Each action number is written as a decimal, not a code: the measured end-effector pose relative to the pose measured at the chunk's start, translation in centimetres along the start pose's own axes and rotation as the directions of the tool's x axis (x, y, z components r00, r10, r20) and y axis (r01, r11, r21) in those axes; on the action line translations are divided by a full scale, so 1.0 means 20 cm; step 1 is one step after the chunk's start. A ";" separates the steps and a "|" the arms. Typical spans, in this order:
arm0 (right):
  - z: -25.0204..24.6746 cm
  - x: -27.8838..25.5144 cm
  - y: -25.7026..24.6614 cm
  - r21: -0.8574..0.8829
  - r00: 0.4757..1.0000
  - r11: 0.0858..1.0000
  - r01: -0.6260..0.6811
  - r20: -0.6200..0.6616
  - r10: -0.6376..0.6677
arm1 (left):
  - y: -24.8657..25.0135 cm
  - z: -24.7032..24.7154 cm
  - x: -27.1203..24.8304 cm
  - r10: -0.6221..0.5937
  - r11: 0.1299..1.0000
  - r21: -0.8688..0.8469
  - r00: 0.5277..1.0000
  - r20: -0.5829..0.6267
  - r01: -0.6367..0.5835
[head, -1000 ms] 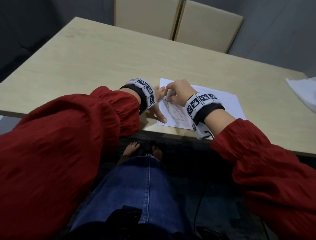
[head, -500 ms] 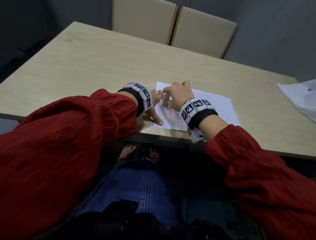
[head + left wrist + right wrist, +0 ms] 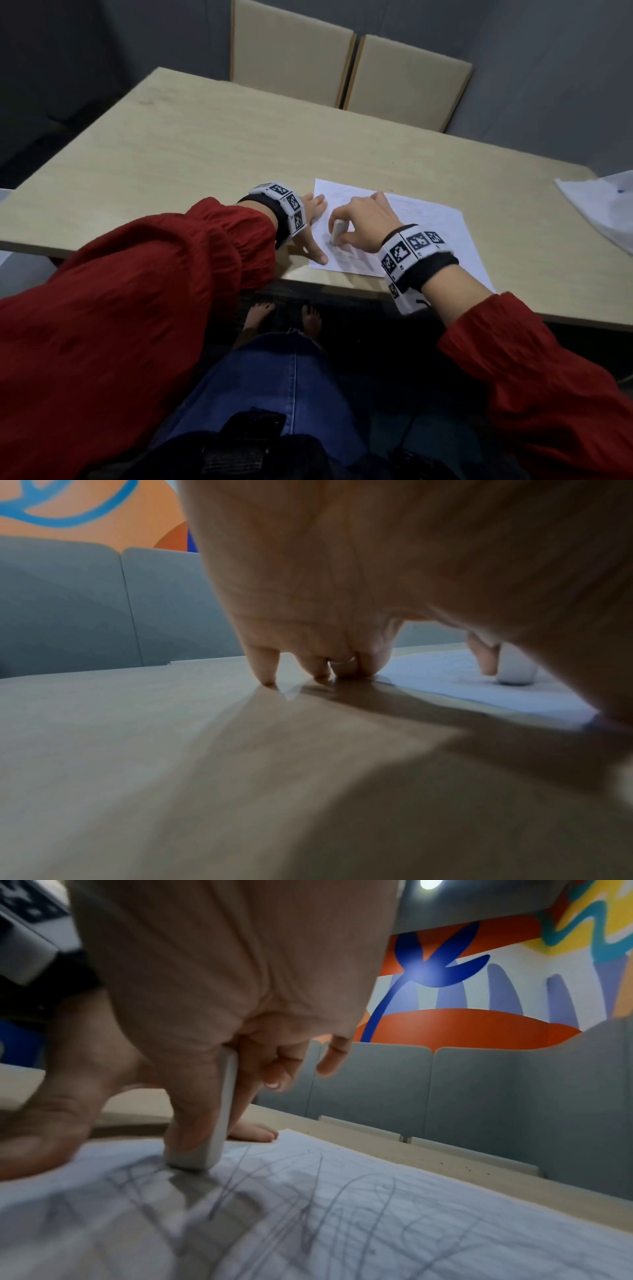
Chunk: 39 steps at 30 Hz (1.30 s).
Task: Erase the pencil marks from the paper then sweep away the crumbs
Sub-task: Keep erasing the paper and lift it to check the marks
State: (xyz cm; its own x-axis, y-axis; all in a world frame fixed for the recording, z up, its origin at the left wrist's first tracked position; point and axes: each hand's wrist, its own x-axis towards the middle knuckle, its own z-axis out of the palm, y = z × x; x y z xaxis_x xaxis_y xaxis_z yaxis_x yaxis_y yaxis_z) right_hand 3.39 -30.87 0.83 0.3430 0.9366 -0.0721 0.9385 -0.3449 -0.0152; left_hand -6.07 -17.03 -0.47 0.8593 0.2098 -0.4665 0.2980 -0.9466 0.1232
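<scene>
Right wrist view showed the right hand [image 3: 212, 993] pinching the eraser [image 3: 219, 1123] upright, its lower end on the paper [image 3: 342, 1218], unerased pencil marks [image 3: 308, 1191] lying nearer the wrist, while the left hand [image 3: 310, 226] lay flat on the paper's left edge.

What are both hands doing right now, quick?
Left hand: open, fingers spread, pressing the paper down at its edge.
Right hand: closed, pinching the eraser upright on the pencil marks.

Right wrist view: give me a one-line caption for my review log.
Right hand pinches a white eraser upright, its end pressed on the pencil scribbles of a lined paper sheet.
</scene>
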 end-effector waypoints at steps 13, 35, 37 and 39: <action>-0.01 0.00 -0.01 -0.043 1.000 0.999 0.007 -0.011 -0.008 | 0.00 -0.02 -0.01 -0.021 1.000 0.002 1.000 0.018 0.021; 0.01 -0.08 0.00 -0.050 0.997 0.996 0.071 -0.015 -0.072 | -0.02 0.01 0.06 -0.025 0.999 0.022 1.000 0.016 0.025; -0.02 -0.07 0.00 -0.043 0.997 0.996 0.073 -0.003 -0.073 | -0.01 0.01 0.05 -0.023 1.000 0.015 1.000 0.013 0.023; -0.04 -0.01 -0.02 -0.063 0.998 0.997 0.050 -0.025 -0.051 | -0.02 0.01 0.06 -0.024 1.000 -0.005 1.000 0.016 0.024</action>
State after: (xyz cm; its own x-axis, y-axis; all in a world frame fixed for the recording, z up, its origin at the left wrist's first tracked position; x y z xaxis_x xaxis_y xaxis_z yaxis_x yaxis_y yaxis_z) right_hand 2.95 -30.83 1.61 0.2953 0.9543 -0.0463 0.9550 -0.2934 0.0439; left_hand -5.29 -16.50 -1.15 0.8450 0.2284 -0.4835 0.3206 -0.9400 0.1164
